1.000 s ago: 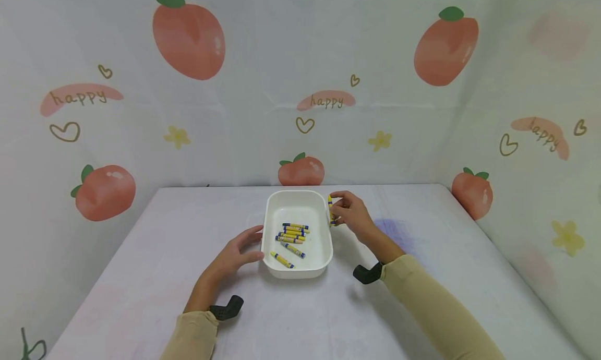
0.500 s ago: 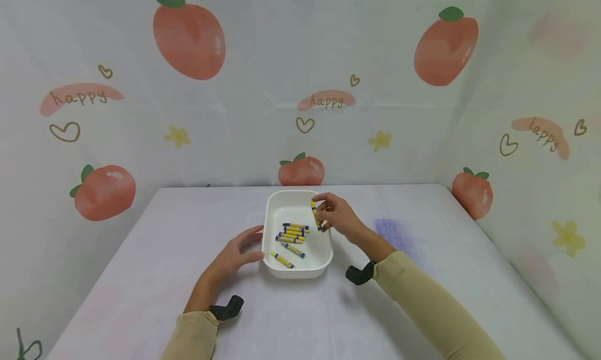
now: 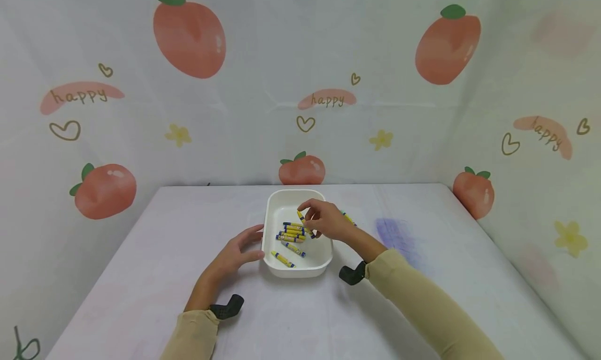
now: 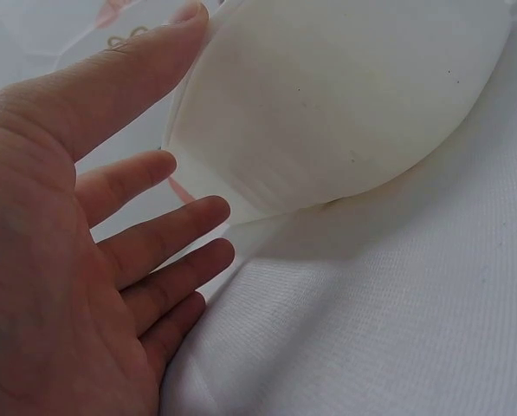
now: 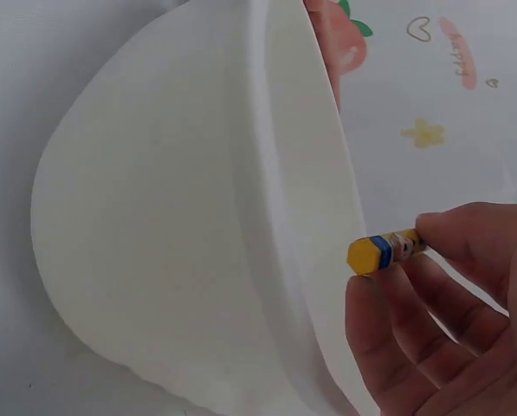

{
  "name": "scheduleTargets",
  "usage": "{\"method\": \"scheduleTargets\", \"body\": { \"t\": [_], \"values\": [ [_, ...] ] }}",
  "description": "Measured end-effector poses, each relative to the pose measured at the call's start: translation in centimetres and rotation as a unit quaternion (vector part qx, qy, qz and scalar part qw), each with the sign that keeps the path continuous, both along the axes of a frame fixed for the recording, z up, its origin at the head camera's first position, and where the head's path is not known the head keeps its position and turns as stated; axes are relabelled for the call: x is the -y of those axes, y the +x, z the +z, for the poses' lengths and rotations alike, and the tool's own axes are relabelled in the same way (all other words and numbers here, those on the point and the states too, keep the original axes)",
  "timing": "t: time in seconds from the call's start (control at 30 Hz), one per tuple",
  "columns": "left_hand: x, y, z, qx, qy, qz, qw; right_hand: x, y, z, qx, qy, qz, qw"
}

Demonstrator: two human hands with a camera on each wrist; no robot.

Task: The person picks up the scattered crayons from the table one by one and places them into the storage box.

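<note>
A yellow crayon with blue bands point(image 3: 301, 216) is pinched between the thumb and fingers of my right hand point(image 3: 327, 220), tilted over the white tray point(image 3: 300, 272). In the right wrist view the crayon's yellow end point(image 5: 362, 256) points out past the fingertips. Inside the tray lie several yellow-and-blue crayons point(image 3: 294, 233), most side by side, with a separate crayon point(image 3: 283, 259) nearer the front. My left hand point(image 3: 238, 253) is at the tray's left side, fingers extended and spread; the left wrist view shows its fingers point(image 4: 158, 234) beside the tray wall.
Another crayon point(image 3: 348, 218) lies on the white-covered table point(image 3: 291, 318), right of the tray and partly behind my right hand. A bluish-purple smudge point(image 3: 396, 240) marks the cloth further right. A printed curtain point(image 3: 253, 88) hangs behind the table.
My right hand has carried the crayon leftward from the tray's right rim to over its inside. The crayon on the table has come into view behind it. My left hand stays put.
</note>
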State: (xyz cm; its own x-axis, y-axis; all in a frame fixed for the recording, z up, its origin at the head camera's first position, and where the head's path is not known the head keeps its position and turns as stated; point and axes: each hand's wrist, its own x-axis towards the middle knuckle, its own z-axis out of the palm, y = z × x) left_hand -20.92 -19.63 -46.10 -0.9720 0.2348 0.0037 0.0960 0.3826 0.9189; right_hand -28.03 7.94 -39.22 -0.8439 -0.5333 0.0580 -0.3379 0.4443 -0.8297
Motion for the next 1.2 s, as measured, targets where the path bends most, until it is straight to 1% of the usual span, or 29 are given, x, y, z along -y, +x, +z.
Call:
{"method": "scheduleTargets", "body": {
  "t": [0.2,0.47,0.67,0.77,0.9,0.97,1.2],
  "values": [
    [0.0,0.0,0.0,0.001,-0.004,-0.001,1.0000,0.7,0.0,0.2,0.022,0.025,0.021,0.999],
    [-0.1,0.0,0.1,0.002,-0.002,-0.005,1.0000,1.7,0.0,-0.1,0.043,0.063,0.088,0.993],
    [0.0,0.0,0.1,0.001,-0.001,-0.006,1.0000,2.1,-0.2,-0.5,0.051,0.088,0.111,0.989],
    [0.1,0.0,0.1,-0.002,0.001,-0.007,1.0000,2.4,-0.1,-0.6,0.063,0.094,0.114,0.987],
    [0.2,0.0,0.0,-0.005,0.004,-0.010,0.9999,2.9,0.0,-0.8,0.070,0.102,0.109,0.986],
    [0.2,0.0,0.0,-0.006,0.005,-0.012,0.9999,3.0,-0.1,-0.9,0.065,0.108,0.107,0.986],
    [0.0,0.0,0.1,0.005,0.005,-0.002,1.0000,3.2,-0.1,-0.8,0.031,0.138,0.083,0.987]
  ]
}}
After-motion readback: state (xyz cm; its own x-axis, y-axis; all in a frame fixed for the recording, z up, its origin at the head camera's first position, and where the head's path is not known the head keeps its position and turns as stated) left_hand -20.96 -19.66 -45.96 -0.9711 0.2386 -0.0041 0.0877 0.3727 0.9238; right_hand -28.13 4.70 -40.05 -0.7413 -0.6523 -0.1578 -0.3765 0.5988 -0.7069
